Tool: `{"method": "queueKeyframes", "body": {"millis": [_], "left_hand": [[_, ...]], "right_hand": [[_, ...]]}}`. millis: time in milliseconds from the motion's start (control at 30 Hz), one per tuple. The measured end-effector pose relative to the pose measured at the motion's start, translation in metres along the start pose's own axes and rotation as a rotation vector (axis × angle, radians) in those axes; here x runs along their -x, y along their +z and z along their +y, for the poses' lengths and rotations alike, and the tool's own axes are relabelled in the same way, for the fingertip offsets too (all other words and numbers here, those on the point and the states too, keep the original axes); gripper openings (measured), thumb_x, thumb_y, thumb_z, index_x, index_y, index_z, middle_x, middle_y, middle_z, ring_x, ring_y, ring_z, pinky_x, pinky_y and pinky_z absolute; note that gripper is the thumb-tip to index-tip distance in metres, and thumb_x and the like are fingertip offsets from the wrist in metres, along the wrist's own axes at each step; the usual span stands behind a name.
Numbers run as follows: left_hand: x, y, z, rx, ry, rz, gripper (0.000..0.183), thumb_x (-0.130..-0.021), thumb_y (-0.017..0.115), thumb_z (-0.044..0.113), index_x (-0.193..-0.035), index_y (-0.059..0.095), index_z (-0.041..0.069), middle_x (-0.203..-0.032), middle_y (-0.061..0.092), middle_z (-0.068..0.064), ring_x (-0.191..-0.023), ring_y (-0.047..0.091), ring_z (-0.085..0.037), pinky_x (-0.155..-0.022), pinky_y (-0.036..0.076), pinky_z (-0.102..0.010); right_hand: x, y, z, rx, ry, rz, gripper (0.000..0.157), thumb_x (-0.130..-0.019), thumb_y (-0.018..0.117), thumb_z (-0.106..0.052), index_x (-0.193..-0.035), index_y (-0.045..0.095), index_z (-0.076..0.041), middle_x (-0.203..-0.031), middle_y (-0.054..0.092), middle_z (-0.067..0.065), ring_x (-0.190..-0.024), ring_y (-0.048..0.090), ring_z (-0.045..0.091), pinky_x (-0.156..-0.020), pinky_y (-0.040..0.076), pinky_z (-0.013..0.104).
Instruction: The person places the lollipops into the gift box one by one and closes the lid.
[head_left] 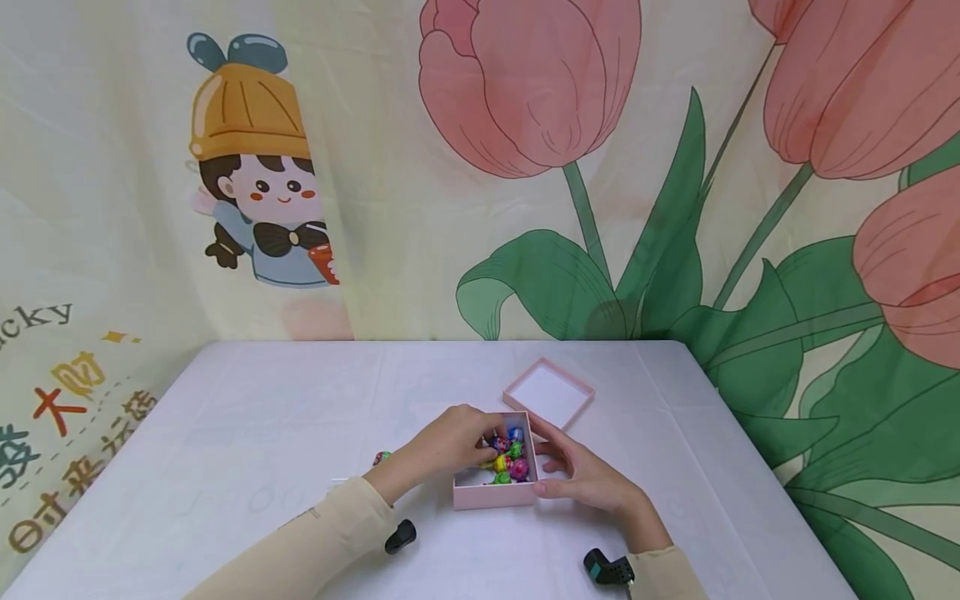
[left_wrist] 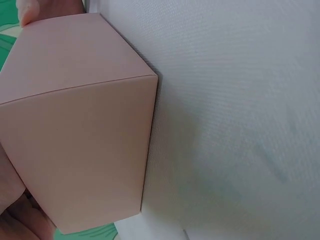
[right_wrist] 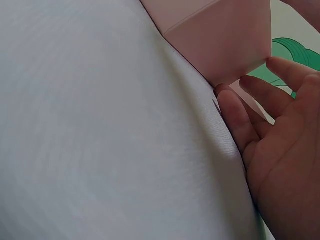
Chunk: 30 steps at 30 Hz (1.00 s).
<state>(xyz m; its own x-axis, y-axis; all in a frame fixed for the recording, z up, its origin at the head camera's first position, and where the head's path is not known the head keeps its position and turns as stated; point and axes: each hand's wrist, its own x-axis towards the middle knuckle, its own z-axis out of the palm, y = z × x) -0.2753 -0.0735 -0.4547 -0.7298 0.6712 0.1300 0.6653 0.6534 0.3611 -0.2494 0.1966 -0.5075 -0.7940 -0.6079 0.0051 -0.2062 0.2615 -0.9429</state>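
A pink box (head_left: 493, 498) without its lid stands on the table, holding several brightly wrapped round candies (head_left: 517, 469). My left hand (head_left: 446, 442) reaches over the box's left wall, its thumb and fingertips down among the candies; I cannot tell whether they pinch one. In the left wrist view, the box's pink sides (left_wrist: 80, 150) fill much of the picture, with part of the hand behind the edge. My right hand (head_left: 588, 475) holds the box from the right, thumb at the near corner and index finger at the far one. The right wrist view shows bent fingers (right_wrist: 270, 100) touching the box (right_wrist: 225, 42).
Behind the box lies its pink-edged lid (head_left: 550, 392), white inside facing up. Another wrapped candy (head_left: 382, 457) is on the table, partly hidden by the left forearm. The white-covered table (head_left: 285, 400) ends at a printed backdrop (head_left: 390, 208).
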Motion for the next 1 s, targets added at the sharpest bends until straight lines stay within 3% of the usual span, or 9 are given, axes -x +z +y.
{"method": "queueKeyframes", "body": {"millis": [333, 600, 1000], "left_hand": [[-0.0003, -0.0006, 0.0018, 0.011, -0.013, -0.009, 0.014, -0.095, 0.082, 0.017, -0.108, 0.076, 0.013, -0.090, 0.073, 0.006, -0.079, 0.060, -0.009, -0.076, 0.054, -0.027], [-0.0001, -0.0037, 0.0034, 0.058, -0.042, -0.049, 0.015, -0.096, 0.081, 0.015, -0.110, 0.077, 0.012, -0.098, 0.076, 0.001, -0.086, 0.066, -0.011, -0.082, 0.058, -0.029], [-0.0012, -0.0045, 0.0004, 0.054, -0.020, -0.051, 0.015, -0.096, 0.081, 0.017, -0.111, 0.078, 0.013, -0.098, 0.077, 0.001, -0.086, 0.066, -0.011, -0.081, 0.058, -0.028]], "right_hand": [[-0.0001, -0.0010, 0.0008, -0.014, -0.036, -0.011, 0.098, -0.095, 0.080, -0.033, -0.171, 0.019, -0.028, -0.176, 0.022, 0.004, -0.149, 0.042, 0.031, -0.113, 0.045, 0.038], [0.0001, -0.0004, 0.0024, -0.017, -0.007, -0.001, 0.099, -0.094, 0.080, -0.031, -0.171, 0.018, -0.028, -0.176, 0.023, 0.003, -0.149, 0.043, 0.030, -0.114, 0.044, 0.038], [-0.0004, 0.0000, 0.0020, -0.012, -0.013, 0.005, 0.100, -0.094, 0.081, -0.031, -0.171, 0.017, -0.024, -0.175, 0.024, 0.004, -0.148, 0.044, 0.031, -0.113, 0.046, 0.036]]}}
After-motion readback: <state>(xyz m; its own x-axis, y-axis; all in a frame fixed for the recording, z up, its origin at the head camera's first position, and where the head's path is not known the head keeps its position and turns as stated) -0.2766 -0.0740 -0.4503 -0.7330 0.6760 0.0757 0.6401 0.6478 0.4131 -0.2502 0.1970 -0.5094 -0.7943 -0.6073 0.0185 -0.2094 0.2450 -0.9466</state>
